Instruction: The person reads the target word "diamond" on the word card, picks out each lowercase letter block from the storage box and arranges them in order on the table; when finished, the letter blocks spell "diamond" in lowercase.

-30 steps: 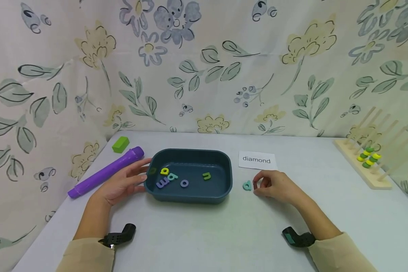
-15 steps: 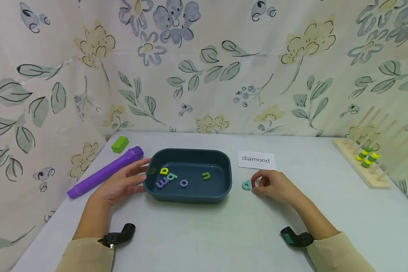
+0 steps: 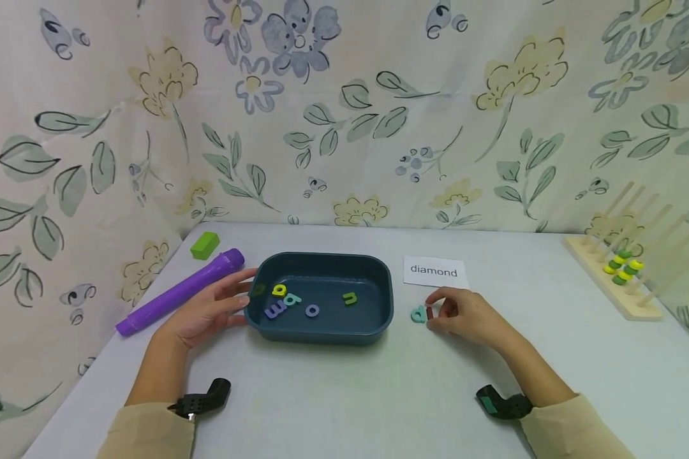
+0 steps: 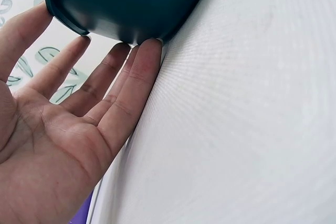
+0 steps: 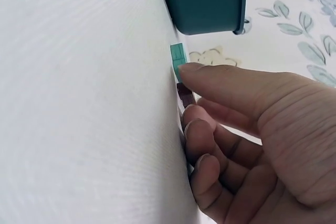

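Note:
My left hand [image 3: 209,312] rests its outstretched fingertips against the left end of the dark teal tray [image 3: 321,336]; in the left wrist view the fingers [image 4: 128,98] meet the tray's wall. Several coloured letters lie in the tray, among them a purple m [image 3: 275,310] and a green n [image 3: 350,295]. Right of the tray, my right hand [image 3: 465,313] pinches a small dark red letter piece [image 5: 186,96] between thumb and fingers, low at the tabletop. Directly left of it lies a teal letter d [image 3: 423,313]. The fingers hide part of the dark red piece.
A card reading "diamond" [image 3: 434,272] lies behind the right hand. Left of the tray are a purple microphone-shaped tube [image 3: 178,293] and a green block [image 3: 205,245]. At the far right stands a wooden peg rack [image 3: 637,306] with green and yellow beads.
Over the last second the right hand has edged slightly left, bringing the dark red letter closer to the teal d. The left hand stays at the tray.

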Action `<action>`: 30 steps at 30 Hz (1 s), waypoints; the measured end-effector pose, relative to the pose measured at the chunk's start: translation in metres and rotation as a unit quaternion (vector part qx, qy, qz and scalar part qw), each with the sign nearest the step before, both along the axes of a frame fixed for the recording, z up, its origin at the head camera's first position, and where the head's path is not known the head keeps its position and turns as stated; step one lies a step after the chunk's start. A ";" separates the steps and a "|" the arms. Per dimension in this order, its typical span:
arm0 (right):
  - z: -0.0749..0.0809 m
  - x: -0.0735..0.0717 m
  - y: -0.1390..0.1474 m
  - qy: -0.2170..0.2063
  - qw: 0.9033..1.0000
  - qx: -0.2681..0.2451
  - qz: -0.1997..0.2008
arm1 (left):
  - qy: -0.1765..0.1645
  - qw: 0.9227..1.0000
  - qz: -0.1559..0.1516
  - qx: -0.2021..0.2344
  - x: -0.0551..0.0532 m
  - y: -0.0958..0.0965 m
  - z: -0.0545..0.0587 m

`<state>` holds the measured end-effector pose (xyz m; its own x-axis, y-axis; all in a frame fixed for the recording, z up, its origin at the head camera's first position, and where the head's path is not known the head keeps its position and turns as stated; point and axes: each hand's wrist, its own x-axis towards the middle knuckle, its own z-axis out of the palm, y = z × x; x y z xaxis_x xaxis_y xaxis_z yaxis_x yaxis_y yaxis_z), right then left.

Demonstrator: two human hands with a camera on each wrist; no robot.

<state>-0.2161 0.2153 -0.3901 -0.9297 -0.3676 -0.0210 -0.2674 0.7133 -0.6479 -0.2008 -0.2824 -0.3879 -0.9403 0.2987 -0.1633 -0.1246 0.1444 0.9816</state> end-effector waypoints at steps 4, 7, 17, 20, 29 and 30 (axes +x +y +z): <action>0.003 0.001 0.002 0.004 1.000 -0.010 0.003 | 0.000 1.000 0.001 0.002 0.000 0.001 -0.002; 0.007 0.001 0.003 0.006 1.000 -0.017 0.004 | 0.000 1.000 0.002 0.002 0.001 0.001 -0.003; 0.027 -0.005 0.001 0.043 0.998 -0.033 -0.014 | -0.001 1.000 0.007 0.002 0.000 0.002 -0.002; 0.034 -0.008 -0.002 0.057 0.998 -0.037 -0.016 | -0.002 1.000 0.009 0.004 -0.001 0.001 -0.002; 0.061 -0.016 -0.017 0.055 0.998 -0.042 0.008 | -0.001 1.000 0.008 0.009 0.000 -0.001 -0.003; 0.065 -0.017 -0.019 0.054 0.997 -0.044 0.014 | -0.001 1.000 0.008 0.009 0.000 -0.002 -0.003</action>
<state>-0.2333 0.1964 -0.3255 -0.9143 -0.3889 0.1131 -0.3581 0.6460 -0.6741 -0.2010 -0.2840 -0.3908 -0.9445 0.2871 -0.1597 -0.1287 0.1239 0.9839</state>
